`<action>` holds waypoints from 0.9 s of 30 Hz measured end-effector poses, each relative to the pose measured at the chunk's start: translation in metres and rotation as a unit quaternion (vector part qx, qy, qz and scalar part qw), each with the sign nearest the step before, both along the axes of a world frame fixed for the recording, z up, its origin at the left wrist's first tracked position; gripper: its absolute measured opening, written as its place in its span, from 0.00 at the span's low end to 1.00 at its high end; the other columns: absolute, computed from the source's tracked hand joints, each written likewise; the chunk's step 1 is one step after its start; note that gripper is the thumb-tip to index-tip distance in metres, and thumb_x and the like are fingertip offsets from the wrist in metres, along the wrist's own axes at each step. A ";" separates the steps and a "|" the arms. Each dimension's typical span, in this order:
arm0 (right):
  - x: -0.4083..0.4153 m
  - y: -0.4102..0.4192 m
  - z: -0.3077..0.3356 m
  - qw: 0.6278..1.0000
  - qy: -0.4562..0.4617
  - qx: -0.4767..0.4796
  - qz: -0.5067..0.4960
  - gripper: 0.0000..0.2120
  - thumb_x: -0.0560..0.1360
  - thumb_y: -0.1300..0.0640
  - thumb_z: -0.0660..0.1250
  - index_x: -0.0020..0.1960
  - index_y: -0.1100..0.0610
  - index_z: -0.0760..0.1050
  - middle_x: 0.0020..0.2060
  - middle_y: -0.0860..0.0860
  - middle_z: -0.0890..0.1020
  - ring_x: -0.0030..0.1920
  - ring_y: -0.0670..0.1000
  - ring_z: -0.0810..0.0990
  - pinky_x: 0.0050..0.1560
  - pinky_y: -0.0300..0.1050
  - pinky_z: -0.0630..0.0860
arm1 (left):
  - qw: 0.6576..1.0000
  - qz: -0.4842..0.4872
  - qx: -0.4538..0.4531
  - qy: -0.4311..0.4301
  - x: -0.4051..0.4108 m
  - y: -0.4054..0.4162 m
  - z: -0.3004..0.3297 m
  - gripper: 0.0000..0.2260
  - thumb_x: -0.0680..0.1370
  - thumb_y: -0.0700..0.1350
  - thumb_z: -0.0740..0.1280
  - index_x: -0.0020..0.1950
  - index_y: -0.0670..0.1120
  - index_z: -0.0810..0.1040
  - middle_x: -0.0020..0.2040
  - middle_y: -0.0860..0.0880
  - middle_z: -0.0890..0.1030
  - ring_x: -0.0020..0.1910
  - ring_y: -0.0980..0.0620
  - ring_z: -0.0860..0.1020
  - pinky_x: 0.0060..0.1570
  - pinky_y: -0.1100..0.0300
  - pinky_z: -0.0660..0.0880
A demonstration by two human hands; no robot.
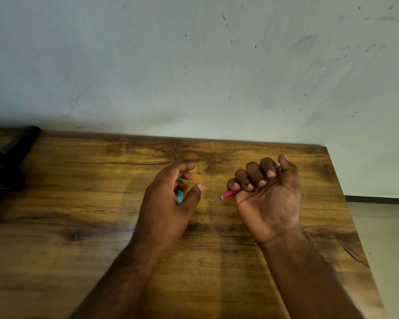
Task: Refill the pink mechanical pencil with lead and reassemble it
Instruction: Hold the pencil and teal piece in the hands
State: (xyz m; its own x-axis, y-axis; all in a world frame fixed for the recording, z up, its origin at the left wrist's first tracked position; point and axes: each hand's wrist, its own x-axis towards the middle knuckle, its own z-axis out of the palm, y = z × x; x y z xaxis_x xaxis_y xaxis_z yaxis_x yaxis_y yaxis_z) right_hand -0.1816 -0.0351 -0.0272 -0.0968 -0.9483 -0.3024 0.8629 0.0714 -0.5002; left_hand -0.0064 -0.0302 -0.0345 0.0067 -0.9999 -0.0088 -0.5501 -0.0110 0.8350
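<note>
My right hand (266, 199) is closed in a fist, palm up, around the pink mechanical pencil (227, 194). The pencil's pointed tip sticks out to the left past my little finger, and its rear end shows beside my thumb. My left hand (171, 203) hovers above the wooden table (78, 203) with fingers loosely curled around a small turquoise object (180, 192), mostly hidden behind the fingers and thumb. About a hand's width separates the two hands.
A black object (5, 166) sits at the table's far left. A stained pale wall (194, 65) rises directly behind the table. The table's right edge (346, 203) drops to a light floor.
</note>
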 end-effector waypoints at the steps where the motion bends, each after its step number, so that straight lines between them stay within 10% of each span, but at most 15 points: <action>1: 0.000 0.000 0.000 1.000 -0.002 -0.001 0.002 0.23 0.83 0.41 0.55 0.33 0.52 0.65 0.28 0.47 0.62 0.32 0.49 0.59 0.38 0.48 0.63 | 1.000 0.000 0.000 -0.002 0.000 0.000 0.000 0.19 0.76 0.51 0.72 0.66 0.58 0.76 0.55 0.62 0.79 0.51 0.66 0.77 0.41 0.74 0.72; 27: 0.000 0.002 -0.001 1.000 -0.011 -0.003 0.006 0.19 0.80 0.44 0.53 0.35 0.53 0.64 0.29 0.48 0.62 0.33 0.49 0.59 0.38 0.47 0.62 | 1.000 -0.001 -0.003 0.002 0.001 0.000 -0.001 0.18 0.77 0.51 0.72 0.66 0.58 0.76 0.55 0.62 0.79 0.51 0.66 0.78 0.42 0.74 0.72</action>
State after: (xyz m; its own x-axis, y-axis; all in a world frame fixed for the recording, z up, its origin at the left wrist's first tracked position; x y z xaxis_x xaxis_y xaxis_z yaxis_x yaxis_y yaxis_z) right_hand -0.1812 -0.0335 -0.0278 -0.0790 -0.9511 -0.2985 0.8725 0.0788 -0.4822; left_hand -0.0054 -0.0305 -0.0358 0.0040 -1.0000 -0.0020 -0.5468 -0.0039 0.8373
